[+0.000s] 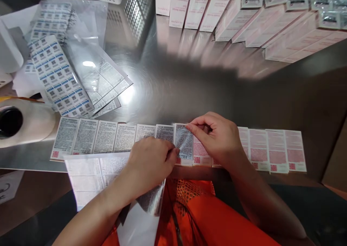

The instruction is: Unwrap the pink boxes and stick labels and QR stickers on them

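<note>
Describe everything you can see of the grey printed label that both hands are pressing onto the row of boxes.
The grey printed label is a small, glossy rectangle covered in fine dark text, slightly tilted. It lies on a pink-and-white box in the row of flat boxes along the steel table's near edge. The right hand pinches its top right corner; the left hand touches its lower left edge. Labelled boxes lie to its left, unlabelled ones to its right.

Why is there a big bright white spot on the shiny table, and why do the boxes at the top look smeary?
Head view: a lamp's glare bounces off the metal table; the pink boxes far back are motion-blurred and stretched by the wide lens; both hands, left hand and right hand, look sharp.
</note>
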{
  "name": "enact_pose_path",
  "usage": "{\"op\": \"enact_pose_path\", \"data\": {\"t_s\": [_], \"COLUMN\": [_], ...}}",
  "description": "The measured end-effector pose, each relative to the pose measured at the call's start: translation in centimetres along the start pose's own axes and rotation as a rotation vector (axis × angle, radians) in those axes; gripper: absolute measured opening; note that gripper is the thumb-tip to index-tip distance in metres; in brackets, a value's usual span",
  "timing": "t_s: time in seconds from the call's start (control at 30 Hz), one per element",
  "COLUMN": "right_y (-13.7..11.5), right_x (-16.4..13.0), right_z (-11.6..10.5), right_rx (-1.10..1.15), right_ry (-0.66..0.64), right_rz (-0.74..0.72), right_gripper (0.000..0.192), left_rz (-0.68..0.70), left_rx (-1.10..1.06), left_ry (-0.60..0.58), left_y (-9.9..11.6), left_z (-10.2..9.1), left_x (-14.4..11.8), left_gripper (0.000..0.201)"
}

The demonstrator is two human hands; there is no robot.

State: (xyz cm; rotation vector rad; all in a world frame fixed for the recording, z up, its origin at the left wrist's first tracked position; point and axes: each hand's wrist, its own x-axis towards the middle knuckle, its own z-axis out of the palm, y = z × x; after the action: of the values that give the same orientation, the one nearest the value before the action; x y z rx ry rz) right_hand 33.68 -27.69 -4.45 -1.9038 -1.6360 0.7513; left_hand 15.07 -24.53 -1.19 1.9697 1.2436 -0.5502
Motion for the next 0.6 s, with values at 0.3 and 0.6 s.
{"op": "enact_pose_path", "data": {"t_s": [0.3,0.6], "right_y": [-0.03,-0.13], "right_x": [0.05,0.00], "right_z": [0.02,0.07], "right_rx": [-0.022,-0.025], "right_ry": [0.001,0.013], "right_rz": [0.003,-0.005], "right_gripper": [0.016,0.014], "left_rz": [0.005,-0.003], "left_rx": [-0.014,0.023], "left_ry": [0.000,-0.012], "left_y": [-0.03,0.06], "left_z": [0.07,-0.03], "left_x": [0.16,0.17], "left_gripper": [0.041,0.042]}}
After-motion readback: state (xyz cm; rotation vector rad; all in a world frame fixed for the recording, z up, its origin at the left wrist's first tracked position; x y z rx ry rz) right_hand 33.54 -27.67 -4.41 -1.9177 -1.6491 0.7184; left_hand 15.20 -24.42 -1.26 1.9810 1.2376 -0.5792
